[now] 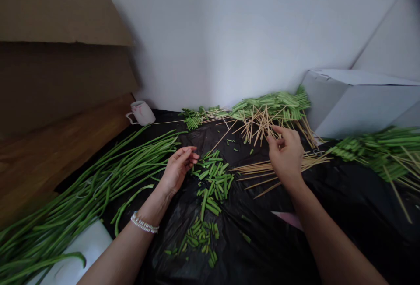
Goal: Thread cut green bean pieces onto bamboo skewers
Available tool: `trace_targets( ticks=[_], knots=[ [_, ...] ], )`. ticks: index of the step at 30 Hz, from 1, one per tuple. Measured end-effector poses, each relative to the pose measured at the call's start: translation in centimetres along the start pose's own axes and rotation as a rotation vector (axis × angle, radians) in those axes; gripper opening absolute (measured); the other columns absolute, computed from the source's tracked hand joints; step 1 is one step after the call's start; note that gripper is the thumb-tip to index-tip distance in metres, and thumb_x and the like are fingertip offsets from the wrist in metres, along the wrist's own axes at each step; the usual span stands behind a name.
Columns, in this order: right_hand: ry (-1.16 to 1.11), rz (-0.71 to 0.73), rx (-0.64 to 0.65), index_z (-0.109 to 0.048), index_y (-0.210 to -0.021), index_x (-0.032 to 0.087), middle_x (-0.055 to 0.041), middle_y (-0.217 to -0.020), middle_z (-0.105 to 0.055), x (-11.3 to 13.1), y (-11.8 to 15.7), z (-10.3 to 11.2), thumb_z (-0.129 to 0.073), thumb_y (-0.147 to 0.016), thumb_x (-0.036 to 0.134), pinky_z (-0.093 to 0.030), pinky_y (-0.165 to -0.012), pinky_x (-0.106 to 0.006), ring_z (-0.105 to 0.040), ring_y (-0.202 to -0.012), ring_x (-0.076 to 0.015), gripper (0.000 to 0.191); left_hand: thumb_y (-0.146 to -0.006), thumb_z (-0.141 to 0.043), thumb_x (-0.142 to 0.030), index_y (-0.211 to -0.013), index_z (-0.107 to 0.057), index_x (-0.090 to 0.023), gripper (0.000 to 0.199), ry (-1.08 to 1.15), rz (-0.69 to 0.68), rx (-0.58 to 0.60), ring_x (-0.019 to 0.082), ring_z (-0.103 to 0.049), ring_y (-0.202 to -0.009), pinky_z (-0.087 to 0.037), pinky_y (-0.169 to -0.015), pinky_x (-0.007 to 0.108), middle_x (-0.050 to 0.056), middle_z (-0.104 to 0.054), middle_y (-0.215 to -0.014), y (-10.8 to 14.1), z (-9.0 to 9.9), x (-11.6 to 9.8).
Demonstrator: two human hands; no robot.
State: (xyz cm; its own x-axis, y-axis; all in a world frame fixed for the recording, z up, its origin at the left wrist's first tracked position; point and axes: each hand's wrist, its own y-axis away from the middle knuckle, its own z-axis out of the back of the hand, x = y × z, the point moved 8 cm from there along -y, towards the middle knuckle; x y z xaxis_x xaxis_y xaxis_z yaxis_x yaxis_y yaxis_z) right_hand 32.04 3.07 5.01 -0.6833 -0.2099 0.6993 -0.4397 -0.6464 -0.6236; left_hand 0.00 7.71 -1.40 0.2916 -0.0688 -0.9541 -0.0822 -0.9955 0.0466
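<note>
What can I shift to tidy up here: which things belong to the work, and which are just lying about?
Belonging to the work:
left hand, beside the cut bean pieces
right hand, over the loose wooden skewers
whole long beans
skewered bean bunches

Apparently just lying about:
white mug
white box
cardboard sheet

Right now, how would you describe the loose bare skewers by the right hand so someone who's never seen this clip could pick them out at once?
Start at the black plastic sheet and find the person's right hand. The bare wooden skewers fan out low across the sheet beneath that hand. Unlike the skewers in the heap behind them, they lie in a flat, loose spread, with no cut green beans on them.
</note>
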Motion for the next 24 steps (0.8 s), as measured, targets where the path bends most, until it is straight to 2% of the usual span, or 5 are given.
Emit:
trace_targets(
  ticks=[4, 7, 9, 16, 24],
  knots=[
    [0.088, 0.238, 0.340, -0.067, -0.086, 0.023, -0.0032, -0.085, -0.068, 3.1, 1.6, -2.7, -0.050, -0.087, 0.033, -0.045, -0.073, -0.030, -0.061, -0.078, -0.0165, 0.019, -0.074, -0.071, -0.036, -0.087, -0.070, -0.016, 0.024, -0.031, 0.003, 0.001, 0.009, -0.058, -0.064, -0.043, -0.063, 0.021, 0.002, -0.067, -0.075, 0.2, -0.2, -0.1],
    [0.250, 0.330, 0.674, -0.067, -0.081, 0.025, -0.0003, -0.082, -0.068, 3.0, 3.7, -5.6, -0.053, -0.086, 0.029, -0.041, -0.070, -0.027, -0.060, -0.079, -0.0158, 0.016, -0.073, -0.072, -0.036, -0.085, -0.070, -0.016, 0.024, -0.061, 0.005, 0.011, 0.010, -0.058, -0.064, -0.043, -0.062, 0.021, 0.003, -0.067, -0.075, 0.3, -0.4, -0.1],
    [0.351, 0.364, 0.774, -0.067, -0.079, 0.024, -0.0003, -0.081, -0.067, 2.4, 4.4, -6.6, -0.054, -0.084, 0.025, -0.038, -0.068, -0.026, -0.057, -0.082, -0.0161, 0.014, -0.074, -0.072, -0.036, -0.085, -0.070, -0.016, 0.023, -0.074, 0.005, 0.026, 0.010, -0.058, -0.065, -0.043, -0.063, 0.021, 0.003, -0.067, -0.075, 0.4, -0.6, 0.0],
    [0.519, 0.475, 0.896, -0.065, -0.070, 0.020, -0.0028, -0.076, -0.064, 1.5, 5.5, -7.7, -0.055, -0.081, 0.016, -0.033, -0.070, -0.026, -0.051, -0.080, -0.0158, 0.015, -0.077, -0.069, -0.035, -0.086, -0.070, -0.016, 0.021, -0.095, 0.006, 0.084, 0.011, -0.058, -0.068, -0.043, -0.065, 0.022, 0.003, -0.067, -0.076, 0.3, -0.8, 0.3],
    [0.653, 0.598, 0.864, -0.063, -0.074, 0.018, -0.0066, -0.079, -0.064, 2.1, 6.4, -8.3, -0.050, -0.083, 0.011, -0.031, -0.069, -0.029, -0.052, -0.080, -0.0181, 0.017, -0.076, -0.069, -0.037, -0.085, -0.070, -0.016, 0.022, -0.122, 0.000, 0.103, 0.012, -0.057, -0.067, -0.044, -0.066, 0.023, 0.004, -0.067, -0.076, 0.3, -0.9, 0.4]
  ],
)
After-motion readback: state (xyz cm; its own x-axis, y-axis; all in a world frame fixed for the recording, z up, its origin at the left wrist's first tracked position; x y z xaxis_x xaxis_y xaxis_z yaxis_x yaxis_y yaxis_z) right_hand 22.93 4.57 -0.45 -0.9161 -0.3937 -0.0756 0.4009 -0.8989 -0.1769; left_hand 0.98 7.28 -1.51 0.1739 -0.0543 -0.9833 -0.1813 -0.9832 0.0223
